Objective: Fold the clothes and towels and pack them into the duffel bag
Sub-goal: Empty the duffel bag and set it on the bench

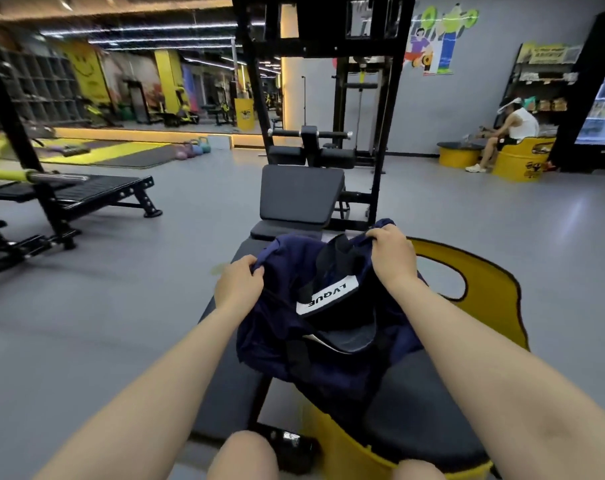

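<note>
bag point(328, 327) is the thing here, a navy duffel sitting on the dark bench pad point(429, 407) right in front of me, slumped and soft, with a white label point(327, 296) showing near the middle. the opening looks half collapsed, and i can see something dark inside but can't tell what it is.

what worries me: the fabric is floppy, so if i let go of either end the mouth probably folds shut and anything i try to pack bunches up at the rim. it also hangs a bit over the pad's left edge, so a hard tug could slide it off toward the floor point(121, 306). the black strap point(335, 258) lies across the opening and could snag.

left hand point(238, 284) has its fingers curled tight round a bunch of fabric at the bag's left end, knuckles up. right hand point(391, 252) pinches the far right end the same way, a little higher and further out. both forearms reach straight ahead with the bag between them.

just to the right there's a yellow tub point(488, 296) with a cut-out handle, touching or nearly touching the bag. i don't see any clothes or towels in view.
</note>
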`<state>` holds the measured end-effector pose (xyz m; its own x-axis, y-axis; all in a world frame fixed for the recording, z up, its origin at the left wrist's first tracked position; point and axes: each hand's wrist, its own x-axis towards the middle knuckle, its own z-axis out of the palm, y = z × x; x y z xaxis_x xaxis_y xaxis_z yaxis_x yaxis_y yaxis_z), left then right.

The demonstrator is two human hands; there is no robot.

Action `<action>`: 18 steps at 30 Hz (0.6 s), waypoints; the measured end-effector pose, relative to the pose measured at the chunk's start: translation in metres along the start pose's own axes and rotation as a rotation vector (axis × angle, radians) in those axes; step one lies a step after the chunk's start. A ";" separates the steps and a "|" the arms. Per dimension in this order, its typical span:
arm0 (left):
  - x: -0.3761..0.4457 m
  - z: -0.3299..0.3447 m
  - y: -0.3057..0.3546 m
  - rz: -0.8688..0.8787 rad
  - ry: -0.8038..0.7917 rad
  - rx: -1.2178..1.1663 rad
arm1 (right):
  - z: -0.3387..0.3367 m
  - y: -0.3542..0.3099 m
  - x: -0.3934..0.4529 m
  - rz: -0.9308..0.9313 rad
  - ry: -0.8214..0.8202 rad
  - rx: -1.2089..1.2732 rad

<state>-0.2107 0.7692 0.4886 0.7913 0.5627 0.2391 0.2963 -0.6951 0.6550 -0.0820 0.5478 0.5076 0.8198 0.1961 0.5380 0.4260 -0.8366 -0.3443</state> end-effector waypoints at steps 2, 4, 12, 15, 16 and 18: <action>0.005 -0.008 -0.024 -0.063 0.054 -0.002 | 0.017 -0.023 0.013 -0.050 -0.029 0.015; 0.007 -0.013 -0.044 -0.121 0.104 -0.007 | 0.035 -0.047 0.024 -0.115 -0.072 0.004; 0.012 -0.011 -0.119 -0.328 0.106 -0.019 | 0.114 -0.127 0.047 -0.310 -0.246 -0.003; 0.012 -0.005 -0.142 -0.405 0.097 -0.083 | 0.143 -0.152 0.057 -0.361 -0.280 -0.017; 0.011 -0.002 -0.148 -0.436 0.090 -0.102 | 0.152 -0.160 0.061 -0.378 -0.290 -0.021; 0.011 0.004 -0.162 -0.490 0.075 -0.152 | 0.172 -0.176 0.070 -0.406 -0.306 -0.019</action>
<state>-0.2475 0.8859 0.3821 0.5369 0.8403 -0.0747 0.5372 -0.2724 0.7982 -0.0339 0.7968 0.4732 0.6657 0.6457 0.3740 0.7286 -0.6707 -0.1389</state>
